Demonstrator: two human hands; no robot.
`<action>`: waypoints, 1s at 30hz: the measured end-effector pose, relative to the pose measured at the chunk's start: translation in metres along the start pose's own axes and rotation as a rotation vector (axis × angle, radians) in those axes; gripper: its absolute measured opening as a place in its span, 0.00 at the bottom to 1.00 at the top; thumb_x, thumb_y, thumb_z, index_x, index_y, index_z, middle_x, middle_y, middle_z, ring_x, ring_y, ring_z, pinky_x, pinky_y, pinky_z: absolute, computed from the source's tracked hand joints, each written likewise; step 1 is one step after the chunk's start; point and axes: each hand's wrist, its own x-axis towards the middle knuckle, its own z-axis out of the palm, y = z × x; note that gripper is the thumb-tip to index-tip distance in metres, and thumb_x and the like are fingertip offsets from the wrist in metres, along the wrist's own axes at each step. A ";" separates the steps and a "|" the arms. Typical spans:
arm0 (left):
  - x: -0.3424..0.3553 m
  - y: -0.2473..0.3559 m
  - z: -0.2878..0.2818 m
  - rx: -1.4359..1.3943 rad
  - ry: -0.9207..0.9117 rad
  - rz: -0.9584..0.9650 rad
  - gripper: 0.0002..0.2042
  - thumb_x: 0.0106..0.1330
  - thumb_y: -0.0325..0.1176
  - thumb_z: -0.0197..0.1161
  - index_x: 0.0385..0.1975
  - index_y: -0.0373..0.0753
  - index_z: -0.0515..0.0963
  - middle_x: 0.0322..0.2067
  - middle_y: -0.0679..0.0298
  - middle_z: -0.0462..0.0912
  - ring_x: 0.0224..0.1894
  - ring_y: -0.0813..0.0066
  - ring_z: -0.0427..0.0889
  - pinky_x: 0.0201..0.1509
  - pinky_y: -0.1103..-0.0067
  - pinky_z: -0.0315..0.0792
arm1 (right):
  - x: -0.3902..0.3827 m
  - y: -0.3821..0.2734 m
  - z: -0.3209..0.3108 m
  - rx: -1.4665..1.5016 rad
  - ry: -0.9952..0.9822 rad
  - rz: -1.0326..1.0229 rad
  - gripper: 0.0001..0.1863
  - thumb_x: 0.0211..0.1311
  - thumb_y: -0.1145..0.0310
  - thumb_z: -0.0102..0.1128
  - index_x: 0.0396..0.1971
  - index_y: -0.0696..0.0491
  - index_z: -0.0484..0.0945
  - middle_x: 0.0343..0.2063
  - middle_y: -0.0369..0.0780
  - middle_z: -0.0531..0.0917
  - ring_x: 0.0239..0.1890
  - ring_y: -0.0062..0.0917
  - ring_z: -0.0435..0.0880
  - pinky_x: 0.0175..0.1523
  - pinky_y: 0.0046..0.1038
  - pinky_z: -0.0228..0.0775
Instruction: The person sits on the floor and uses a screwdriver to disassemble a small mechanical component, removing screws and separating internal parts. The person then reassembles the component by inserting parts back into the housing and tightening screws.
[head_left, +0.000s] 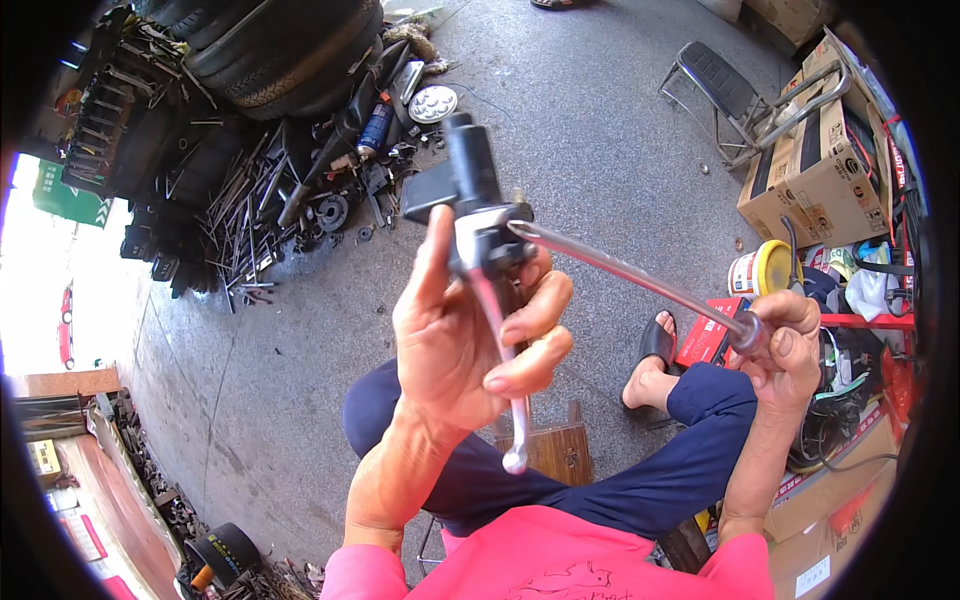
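So, clock face centred on the left hand, 12 pointing away from the body. The left hand (pixel 440 340) has a handlebar lever assembly (pixel 467 240) held up in the air, and the right hand (pixel 786 355), over at 3, has a long-shafted screwdriver (pixel 630 276) aimed back at it. Step in hand, as I read it: putting the driver's tip to the dark housing at about 1 o'clock. Too blurry there to tell whether it's seated, just touching or a hair off.

IMO the next move calls for a really steady left grip, since nothing else is backing the part up, plus the shaft kept in line so the tip doesn't skate off toward the left fingers.

As for where it sits: the left fingers are clamped on the assembly, thumb up its left side, the others curled round from the right. The body and boxy black block (pixel 428 193) stick out past the fingers toward 12. The silver lever (pixel 486 300) runs down in front of the palm, under the curled fingertips, and its ball end (pixel 514 462) pokes out at 5, above the wooden stool (pixel 560 450). Right fingers are closed around the driver's handle (pixel 747 334).
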 end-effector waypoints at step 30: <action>0.023 -0.073 -0.030 0.711 0.490 -0.206 0.27 0.68 0.64 0.46 0.37 0.43 0.74 0.25 0.69 0.76 0.15 0.86 0.69 0.11 0.89 0.53 | 0.036 0.023 0.072 -0.119 0.176 0.099 0.18 0.54 0.64 0.73 0.34 0.58 0.73 0.20 0.35 0.79 0.12 0.13 0.73 0.16 0.15 0.64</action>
